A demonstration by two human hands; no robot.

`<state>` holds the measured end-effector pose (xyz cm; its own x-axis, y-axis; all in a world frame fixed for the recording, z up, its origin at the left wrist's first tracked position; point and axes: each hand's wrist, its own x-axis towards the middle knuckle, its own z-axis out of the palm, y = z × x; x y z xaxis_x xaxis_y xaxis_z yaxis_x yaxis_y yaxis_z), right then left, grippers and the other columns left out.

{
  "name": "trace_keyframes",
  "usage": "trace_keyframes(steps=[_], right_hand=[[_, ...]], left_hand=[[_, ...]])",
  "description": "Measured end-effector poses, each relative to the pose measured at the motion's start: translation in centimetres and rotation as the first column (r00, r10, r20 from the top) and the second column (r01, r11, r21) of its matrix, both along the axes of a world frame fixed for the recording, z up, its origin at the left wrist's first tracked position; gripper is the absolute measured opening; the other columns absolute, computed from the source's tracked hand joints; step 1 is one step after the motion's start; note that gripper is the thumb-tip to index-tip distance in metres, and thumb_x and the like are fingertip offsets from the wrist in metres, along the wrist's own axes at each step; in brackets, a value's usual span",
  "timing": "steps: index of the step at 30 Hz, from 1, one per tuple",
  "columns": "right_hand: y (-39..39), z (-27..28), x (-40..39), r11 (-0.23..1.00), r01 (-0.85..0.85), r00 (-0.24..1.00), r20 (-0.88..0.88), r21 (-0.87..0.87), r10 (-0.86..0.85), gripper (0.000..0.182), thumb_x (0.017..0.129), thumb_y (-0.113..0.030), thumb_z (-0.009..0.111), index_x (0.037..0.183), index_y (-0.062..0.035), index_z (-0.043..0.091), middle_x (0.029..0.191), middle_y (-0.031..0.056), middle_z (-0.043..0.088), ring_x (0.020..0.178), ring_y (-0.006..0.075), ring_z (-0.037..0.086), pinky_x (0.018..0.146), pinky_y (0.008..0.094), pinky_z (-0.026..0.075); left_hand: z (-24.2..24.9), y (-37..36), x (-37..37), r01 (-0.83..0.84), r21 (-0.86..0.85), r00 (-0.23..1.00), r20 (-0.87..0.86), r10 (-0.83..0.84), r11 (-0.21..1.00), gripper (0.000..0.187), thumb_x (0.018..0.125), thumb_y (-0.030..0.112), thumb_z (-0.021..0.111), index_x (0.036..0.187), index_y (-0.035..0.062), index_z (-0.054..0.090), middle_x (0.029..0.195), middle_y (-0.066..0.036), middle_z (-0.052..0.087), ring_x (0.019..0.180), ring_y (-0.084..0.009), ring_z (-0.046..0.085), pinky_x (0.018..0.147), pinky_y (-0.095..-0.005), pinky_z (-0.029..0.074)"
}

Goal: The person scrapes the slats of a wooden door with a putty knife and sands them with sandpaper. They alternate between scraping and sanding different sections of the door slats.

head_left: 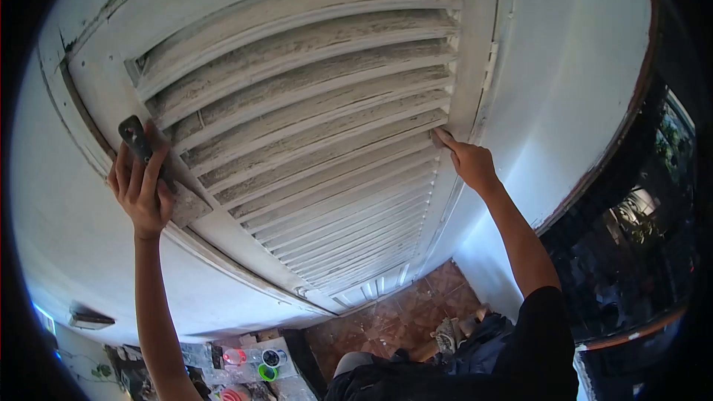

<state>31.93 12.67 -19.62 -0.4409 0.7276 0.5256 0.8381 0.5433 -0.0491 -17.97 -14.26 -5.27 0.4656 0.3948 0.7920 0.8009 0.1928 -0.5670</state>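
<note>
A tall white louvered door [475, 37] with dusty, worn slats fills the middle of the head view. My left hand [141, 189] is raised at the door's left edge, its fingers wrapped around a putty knife [134, 136]. The knife has a dark handle with a hole at its end, and its broad, stained blade lies against the door frame below my palm. My right hand [469, 162] is at the right end of a slat [401, 134], fingers mostly curled and the fingertips touching the wood. Whatever is under those fingertips, if anything, I cannot make out.
White walls [549, 89] flank the door on both sides. Reddish patterned floor tiles [356, 334] lie below. At lower left, a cluttered surface holds a green-rimmed container [268, 373] and a red-and-clear item [235, 357]. Dark glass [631, 252] stands at right.
</note>
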Motion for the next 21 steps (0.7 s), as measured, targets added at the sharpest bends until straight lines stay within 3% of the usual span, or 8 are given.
trace_keyframes(steps=[5, 7, 8, 11, 13, 15, 17, 21], right_hand=[[-0.1, -1.6, 0.5, 0.99, -0.092, 0.992, -0.079, 0.106, 0.101, 0.063, 0.09, -0.013, 0.057, 0.144, -0.0392, 0.037, 0.077, 0.0083, 0.068, 0.065, 0.0289, 0.066, 0.055, 0.0408, 0.052], [-1.2, -0.4, 1.4, 0.995, -0.006, 1.0, -0.012, -0.096, 0.005, 0.06, 0.09, -0.012, 0.056, 0.141, -0.0391, 0.042, 0.077, 0.0097, 0.067, 0.066, 0.0306, 0.065, 0.058, 0.0418, 0.052], [-0.8, -0.3, 1.4, 0.996, -0.015, 1.0, -0.006, -0.091, 0.014, 0.06, 0.09, -0.012, 0.056, 0.141, -0.0391, 0.042, 0.077, 0.0097, 0.067, 0.066, 0.0306, 0.065, 0.058, 0.0418, 0.052], [-1.0, -1.3, 1.6, 0.993, -0.024, 0.999, -0.04, -0.116, 0.019, 0.059, 0.09, -0.012, 0.055, 0.141, -0.0383, 0.042, 0.075, 0.0113, 0.066, 0.067, 0.0318, 0.065, 0.06, 0.0433, 0.052], [0.3, -0.2, 0.7, 0.997, -0.058, 0.998, 0.025, -0.053, 0.06, 0.065, 0.091, -0.014, 0.054, 0.146, -0.0409, 0.031, 0.073, 0.0125, 0.065, 0.067, 0.0325, 0.065, 0.06, 0.0442, 0.052], [0.3, -0.6, 0.9, 0.995, -0.099, 0.995, 0.003, 0.018, 0.099, 0.063, 0.092, -0.015, 0.052, 0.146, -0.041, 0.031, 0.072, 0.0133, 0.065, 0.066, 0.0326, 0.065, 0.059, 0.0443, 0.051], [-1.2, 0.7, 1.0, 0.987, -0.023, 1.0, 0.009, -0.158, 0.025, 0.055, 0.092, -0.016, 0.053, 0.141, -0.038, 0.042, 0.072, 0.0133, 0.065, 0.067, 0.0338, 0.065, 0.06, 0.045, 0.051], [-1.8, 0.4, 1.1, 0.953, 0.015, 1.0, -0.011, -0.302, -0.019, 0.055, 0.092, -0.016, 0.053, 0.141, -0.0379, 0.041, 0.072, 0.0134, 0.065, 0.067, 0.0343, 0.064, 0.061, 0.0456, 0.051]], left_hand=[[-0.5, 0.0, -1.1, 0.0, 0.009, 0.999, -0.043, 0.001, 1.0, 0.042, 0.096, 0.03, 0.037, 0.123, 0.0122, 0.064, 0.127, -0.011, 0.062, 0.13, -0.0371, 0.045, 0.106, -0.0475, 0.029], [-0.1, -0.1, -1.1, 0.004, -0.008, 0.999, -0.04, -0.004, 1.0, 0.043, 0.097, 0.03, 0.037, 0.124, 0.0113, 0.063, 0.125, -0.011, 0.063, 0.13, -0.0371, 0.045, 0.106, -0.0479, 0.029], [-0.2, 0.0, -0.9, 0.004, 0.014, 1.0, -0.03, -0.003, 1.0, 0.041, 0.091, 0.025, 0.041, 0.122, 0.0127, 0.065, 0.122, -0.011, 0.065, 0.128, -0.038, 0.047, 0.105, -0.0479, 0.031], [-0.4, -0.1, -1.0, -0.036, 0.021, 0.999, -0.03, 0.037, 0.999, 0.043, 0.093, 0.027, 0.037, 0.122, 0.013, 0.065, 0.122, -0.011, 0.065, 0.129, -0.0377, 0.046, 0.106, -0.0473, 0.03], [-0.4, 0.1, -1.4, -0.007, 0.017, 0.999, -0.039, 0.008, 1.0, 0.044, 0.095, 0.028, 0.035, 0.123, 0.0128, 0.065, 0.122, -0.011, 0.065, 0.129, -0.0375, 0.046, 0.106, -0.0468, 0.029], [-0.2, 0.0, -1.2, -0.029, 0.02, 0.998, -0.051, 0.03, 0.999, 0.043, 0.096, 0.028, 0.036, 0.123, 0.0125, 0.064, 0.121, -0.012, 0.065, 0.129, -0.037, 0.046, 0.105, -0.046, 0.03], [-0.2, 0.2, -1.1, -0.026, 0.022, 0.999, -0.044, 0.027, 0.999, 0.043, 0.096, 0.029, 0.036, 0.124, 0.0122, 0.064, 0.121, -0.011, 0.065, 0.129, -0.0366, 0.046, 0.105, -0.0459, 0.03], [-0.5, -0.3, -1.3, -0.003, 0.009, 0.998, -0.064, 0.003, 1.0, 0.045, 0.099, 0.032, 0.035, 0.127, 0.0089, 0.062, 0.125, -0.009, 0.063, 0.13, -0.0362, 0.044, 0.108, -0.048, 0.027]])
